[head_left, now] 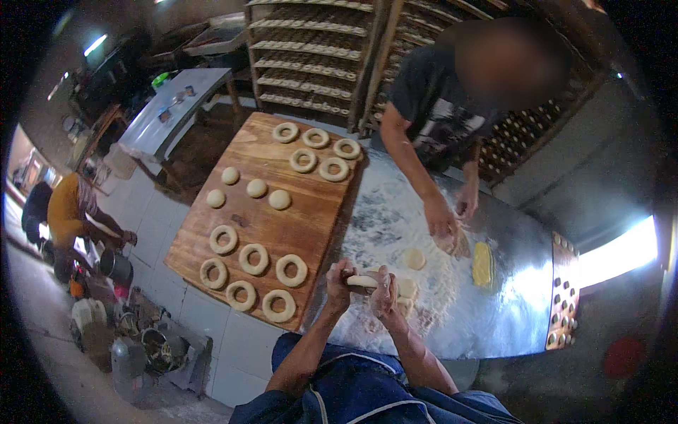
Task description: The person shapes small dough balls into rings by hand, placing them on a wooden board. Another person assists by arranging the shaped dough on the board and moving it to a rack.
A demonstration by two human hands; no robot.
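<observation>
Over the near edge of the floured metal table, both hands hold a ring of dough point(363, 280) between them. My left hand point(339, 284) has its fingers closed on the ring's left side. Opposite it, my right hand point(384, 291) grips the right side, its fingers dusted with flour. Just right of that hand lies a pale piece of dough point(407, 288), partly hidden by it. A round piece of dough point(414, 258) rests a little farther off in the flour. To my left, a wooden board point(282, 227) carries several dough rings point(253, 259) and several dough balls point(257, 188).
Across the metal table point(452, 332), a co-worker's hands point(445, 230) work in the flour. A yellow slab point(483, 265) lies near them. At the far right stands a tray of small pieces point(563, 297). Racks of filled shelves point(307, 67) rise behind. Another person point(70, 212) bends over pots at left.
</observation>
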